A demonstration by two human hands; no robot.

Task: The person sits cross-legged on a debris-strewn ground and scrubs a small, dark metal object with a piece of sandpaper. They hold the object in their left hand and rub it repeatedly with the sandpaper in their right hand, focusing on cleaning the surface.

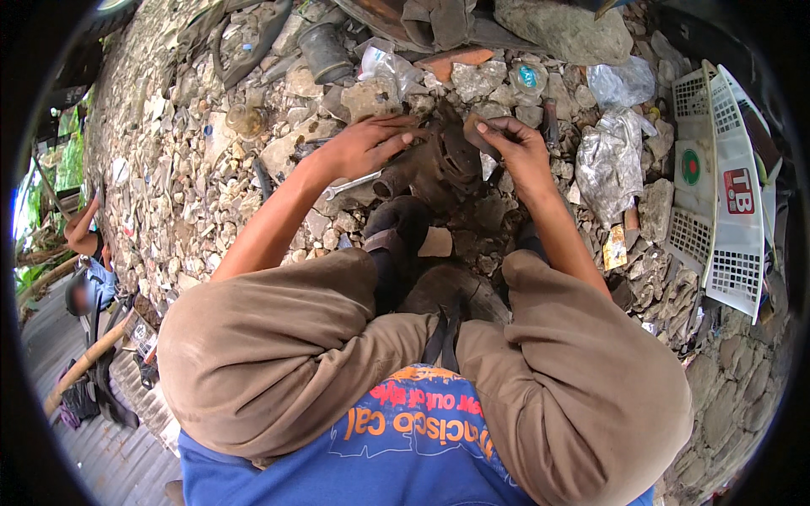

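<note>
A dark, greasy metal casing (439,164) lies on the stony ground in front of my feet. My left hand (369,148) reaches to its left side, fingers stretched out and apart, the tips at the casing's edge. My right hand (516,150) is at the other side, thumb and fingers pinched on a thin, flat brown piece (480,135) beside the casing's upper right. What that piece is made of cannot be made out. A silver wrench (351,185) lies on the stones below my left wrist. The casing's underside is hidden.
A white plastic crate (713,181) stands at the right near crumpled grey plastic (609,164). Farther off are a large rock (565,29), a dark cylinder (325,52) and a black rubber loop (253,46). Another person (93,285) is at the far left by a bamboo pole (89,363).
</note>
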